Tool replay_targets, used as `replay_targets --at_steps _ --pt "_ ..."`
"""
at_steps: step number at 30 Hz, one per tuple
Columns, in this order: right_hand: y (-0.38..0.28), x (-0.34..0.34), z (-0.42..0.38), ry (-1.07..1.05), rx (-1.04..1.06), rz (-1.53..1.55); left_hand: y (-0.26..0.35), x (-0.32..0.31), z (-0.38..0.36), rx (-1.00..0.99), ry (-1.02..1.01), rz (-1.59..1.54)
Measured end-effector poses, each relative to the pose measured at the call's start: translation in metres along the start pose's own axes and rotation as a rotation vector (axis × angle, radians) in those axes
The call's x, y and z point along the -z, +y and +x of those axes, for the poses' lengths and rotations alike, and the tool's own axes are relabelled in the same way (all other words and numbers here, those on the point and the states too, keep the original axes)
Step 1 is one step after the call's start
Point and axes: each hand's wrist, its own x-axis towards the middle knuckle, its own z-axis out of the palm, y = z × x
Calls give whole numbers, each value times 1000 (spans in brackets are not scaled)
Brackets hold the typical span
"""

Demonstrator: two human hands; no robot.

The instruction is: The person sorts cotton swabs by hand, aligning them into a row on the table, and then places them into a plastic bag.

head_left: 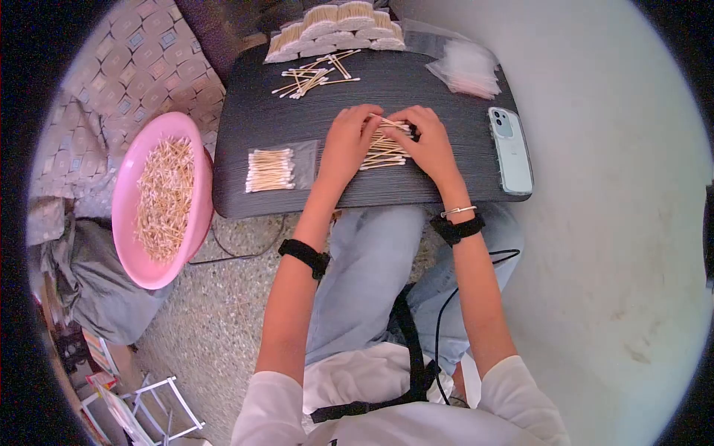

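Note:
A loose pile of cotton swabs (384, 152) lies on the dark table between my two hands. My left hand (349, 140) is at the pile's left edge, its fingers bent around the upper swabs. From the right, my right hand (426, 140) touches the same pile, with thumb and fingers curved over the swab tips. Both sets of fingertips are close together at the top, around swabs there. Left of my left hand, a clear bag (303, 165) lies flat, with a neat stack of swabs (270, 170) in or on its left part; which one is unclear.
Bundled swabs (338, 26) are stacked at the table's back, with scattered swabs (312, 76) before them. Empty clear bags (468, 70) lie at back right, above a phone (512, 152). A pink basin (125, 215) of swabs stands left of the table (268, 204).

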Motion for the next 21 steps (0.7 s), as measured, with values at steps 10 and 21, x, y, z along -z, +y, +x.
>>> replay_targets --at_steps 10,21 --pt "5 -3 -1 27 -65 50 1 7 -1 -71 -83 21" --pt "5 -4 0 85 45 -49 3 4 -1 7 -39 -20"
